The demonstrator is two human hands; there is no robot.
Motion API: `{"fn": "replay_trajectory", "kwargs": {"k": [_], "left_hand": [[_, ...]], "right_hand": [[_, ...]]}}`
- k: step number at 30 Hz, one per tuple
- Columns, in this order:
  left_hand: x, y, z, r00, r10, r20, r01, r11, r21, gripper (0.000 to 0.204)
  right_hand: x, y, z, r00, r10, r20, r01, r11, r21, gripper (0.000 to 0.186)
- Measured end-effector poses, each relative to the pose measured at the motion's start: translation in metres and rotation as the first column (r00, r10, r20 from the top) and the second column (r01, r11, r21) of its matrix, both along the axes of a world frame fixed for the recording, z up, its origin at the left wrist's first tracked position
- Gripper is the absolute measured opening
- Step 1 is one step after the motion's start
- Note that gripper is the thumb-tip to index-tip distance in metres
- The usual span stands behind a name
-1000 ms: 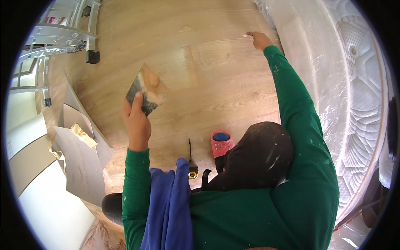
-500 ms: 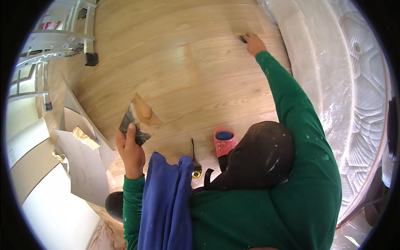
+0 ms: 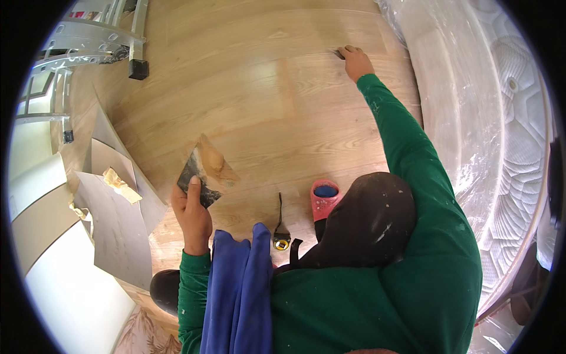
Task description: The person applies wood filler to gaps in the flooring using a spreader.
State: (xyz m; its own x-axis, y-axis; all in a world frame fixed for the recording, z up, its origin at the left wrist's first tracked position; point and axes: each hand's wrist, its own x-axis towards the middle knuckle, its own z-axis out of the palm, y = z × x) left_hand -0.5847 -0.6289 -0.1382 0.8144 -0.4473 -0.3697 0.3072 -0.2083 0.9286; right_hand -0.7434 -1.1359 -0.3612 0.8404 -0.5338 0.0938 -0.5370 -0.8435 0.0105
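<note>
My left hand [image 3: 193,217] grips a flat, dark-smeared filler plate [image 3: 191,175] by its near edge, thumb on top. A lump of tan paste [image 3: 213,160] sits on the plate, which is tilted above the wood-look floor [image 3: 236,97]. Stretched far forward and right, my right hand [image 3: 357,62] is closed round a small, thin scraper [image 3: 338,54] held at the floor's surface. Most of the scraper is hidden by the fingers. A paler rectangular patch with tan smears lies on the boards between my hands.
An aluminium ladder [image 3: 138,69] stands at the far left. Cut board pieces [image 3: 112,218] with torn tape lean on the left. A plastic-wrapped mattress [image 3: 471,118] runs along the right. A tape measure [image 3: 282,241] lies near my pink shoe [image 3: 325,203].
My right hand has slid a little to the left over the floor with the scraper. The whole view has shifted slightly. My left hand still holds the plate much as before.
</note>
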Motion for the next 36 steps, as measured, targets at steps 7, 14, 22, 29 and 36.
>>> {"fn": "replay_trajectory", "kwargs": {"k": [7,14,22,29,36], "left_hand": [[0.003,0.011,0.001,1.000,-0.013,0.012,0.014,1.000,-0.016,0.029],[0.010,0.026,-0.001,0.997,0.069,0.032,-0.069,0.997,-0.020,0.030],[0.020,0.024,-0.025,1.000,0.007,0.018,-0.007,1.000,-0.008,0.028],[0.002,-0.017,-0.037,1.000,-0.030,-0.006,0.030,0.999,-0.028,0.023],[-0.004,-0.116,-0.099,0.746,0.005,-0.666,-0.273,0.914,-0.299,0.026]], "right_hand": [[0.018,0.022,-0.005,0.999,-0.043,-0.029,0.044,0.999,0.021,0.033],[0.013,0.033,-0.019,0.984,-0.174,-0.047,0.180,0.967,0.181,0.034],[-0.045,-0.098,-0.044,0.834,-0.502,-0.230,0.508,0.861,-0.038,0.027],[0.115,0.118,0.023,0.977,-0.155,-0.144,0.191,0.939,0.285,0.026],[0.046,0.132,0.119,0.857,-0.347,0.382,-0.191,0.474,0.860,0.036]]}}
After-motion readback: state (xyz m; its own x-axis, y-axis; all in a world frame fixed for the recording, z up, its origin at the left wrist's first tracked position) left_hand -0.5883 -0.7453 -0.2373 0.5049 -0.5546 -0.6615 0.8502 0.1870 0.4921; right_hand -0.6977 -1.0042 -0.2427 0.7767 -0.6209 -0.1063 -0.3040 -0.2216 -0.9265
